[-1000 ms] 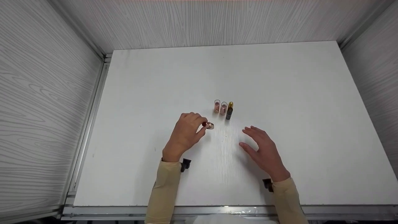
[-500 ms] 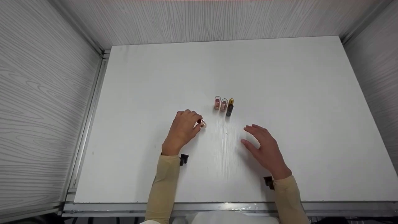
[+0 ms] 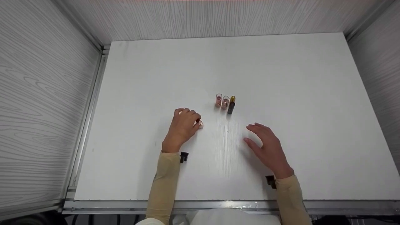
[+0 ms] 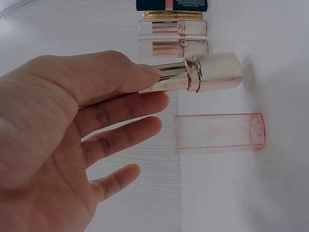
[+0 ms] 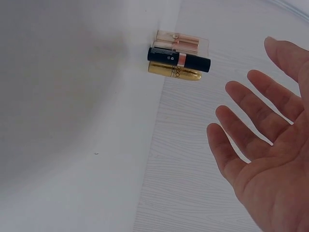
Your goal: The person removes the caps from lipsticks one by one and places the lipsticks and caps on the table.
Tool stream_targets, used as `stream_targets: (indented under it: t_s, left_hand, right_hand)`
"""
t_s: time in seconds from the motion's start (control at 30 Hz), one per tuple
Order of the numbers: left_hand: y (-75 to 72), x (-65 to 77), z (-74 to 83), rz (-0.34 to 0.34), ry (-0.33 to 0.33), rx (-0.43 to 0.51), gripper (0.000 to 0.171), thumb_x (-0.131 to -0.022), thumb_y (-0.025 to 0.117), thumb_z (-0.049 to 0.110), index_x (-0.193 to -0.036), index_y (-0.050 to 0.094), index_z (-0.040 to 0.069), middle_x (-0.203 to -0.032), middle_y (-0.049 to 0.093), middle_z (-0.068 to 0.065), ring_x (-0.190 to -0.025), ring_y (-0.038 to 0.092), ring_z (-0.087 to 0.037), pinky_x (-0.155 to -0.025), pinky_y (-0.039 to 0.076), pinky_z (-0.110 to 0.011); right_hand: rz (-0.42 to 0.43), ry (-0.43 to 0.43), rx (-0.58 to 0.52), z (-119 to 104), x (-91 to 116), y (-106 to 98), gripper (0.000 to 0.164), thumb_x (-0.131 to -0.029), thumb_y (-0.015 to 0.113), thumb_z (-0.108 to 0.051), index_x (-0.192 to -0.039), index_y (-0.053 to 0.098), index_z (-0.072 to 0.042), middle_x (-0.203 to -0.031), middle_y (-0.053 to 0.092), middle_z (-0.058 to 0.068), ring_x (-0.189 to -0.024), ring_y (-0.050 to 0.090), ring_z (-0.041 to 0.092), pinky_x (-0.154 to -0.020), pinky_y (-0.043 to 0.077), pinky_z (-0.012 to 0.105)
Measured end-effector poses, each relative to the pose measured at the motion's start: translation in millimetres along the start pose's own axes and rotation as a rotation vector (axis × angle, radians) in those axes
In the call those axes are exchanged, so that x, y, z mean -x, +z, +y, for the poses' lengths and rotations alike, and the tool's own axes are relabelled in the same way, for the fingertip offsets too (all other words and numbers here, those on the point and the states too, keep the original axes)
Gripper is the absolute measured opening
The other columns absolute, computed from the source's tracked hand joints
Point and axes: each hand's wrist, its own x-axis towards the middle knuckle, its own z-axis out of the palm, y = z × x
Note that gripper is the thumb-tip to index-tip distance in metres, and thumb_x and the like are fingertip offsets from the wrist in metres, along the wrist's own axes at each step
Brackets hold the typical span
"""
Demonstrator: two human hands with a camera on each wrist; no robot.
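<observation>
Shiny rose-gold lipstick (image 4: 194, 74), uncapped, pale boxy base down, nearly upright, pinched in the left fingers (image 4: 153, 100)

Nothing reads clearly. The black, cylindrical lipstick tube (image 5: 176, 59) carries rows of tiny pale print, too small to decipher; the shiny gold, bullet-shaped, metallic-looking tube (image 5: 169, 71) beside it bears dark lettering, too blurred to spell out.

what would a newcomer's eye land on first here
Probably the rose-gold lipstick tube, large in the left wrist view, pinched by the left hand, with a clear cap beside it. Next comes the small cluster near the middle of the white table: two clear-capped lipsticks, a gold tube and a black tube.
</observation>
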Motion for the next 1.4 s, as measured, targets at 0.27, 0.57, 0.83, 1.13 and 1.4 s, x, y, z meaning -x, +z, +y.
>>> stream_targets:
  t_s: [0.27, 0.57, 0.83, 1.13, 1.4]
  left_hand:
    - [1.0, -0.6, 0.4, -0.046, -0.023, -0.012, 0.014, -0.088, 0.064, 0.027, -0.099, 0.068, 0.021, -0.094, 0.066, 0.006, -0.096, 0.054, -0.015, -0.104, 0.029, -0.042]
    - [2.3, 0.4, -0.9, -0.033, -0.002, 0.002, 0.015, -0.085, 0.068, 0.029, -0.097, 0.067, 0.020, -0.092, 0.065, 0.005, -0.095, 0.056, -0.016, -0.100, 0.033, -0.042]
    - [-0.2, 1.0, -1.3, -0.074, -0.025, 0.001, 0.027, -0.086, 0.066, 0.030, -0.112, 0.065, 0.024, -0.104, 0.064, 0.003, -0.103, 0.055, -0.017, -0.103, 0.030, -0.044]
    - [-26.4, -4.1, 3.1, -0.040, 0.003, 0.061, 0.034, -0.087, 0.064, 0.028, -0.120, 0.061, 0.020, -0.110, 0.063, 0.001, -0.110, 0.052, -0.019, -0.106, 0.028, -0.042]
    - [-48.4, -22.2, 8.9, 0.033, 0.102, 0.101, 0.032, -0.087, 0.064, 0.025, -0.117, 0.062, 0.016, -0.112, 0.061, -0.001, -0.111, 0.051, -0.021, -0.104, 0.031, -0.037]
  right_hand:
    - [0.006, -0.011, -0.001, 0, -1, -1, 0.042, -0.087, 0.065, -0.032, -0.126, 0.058, -0.017, -0.125, 0.059, -0.001, -0.124, 0.046, 0.020, -0.100, 0.038, 0.043]
    - [0.016, -0.025, -0.004, 0, 0, -2, 0.041, -0.086, 0.066, -0.028, -0.124, 0.059, -0.015, -0.124, 0.060, -0.002, -0.124, 0.047, 0.019, -0.101, 0.038, 0.039]
    - [0.012, -0.018, -0.013, 0, 0, -2, 0.040, -0.087, 0.065, -0.028, -0.124, 0.059, -0.014, -0.124, 0.059, -0.002, -0.124, 0.046, 0.019, -0.102, 0.037, 0.039]
    - [0.007, 0.002, -0.008, -1, -1, -3, 0.040, -0.088, 0.064, -0.030, -0.125, 0.058, -0.016, -0.126, 0.058, -0.002, -0.125, 0.045, 0.018, -0.101, 0.038, 0.039]
    - [0.029, -0.022, -0.006, 0, 0, -3, 0.040, -0.086, 0.066, -0.028, -0.124, 0.059, -0.016, -0.124, 0.059, -0.002, -0.123, 0.047, 0.019, -0.099, 0.040, 0.040]
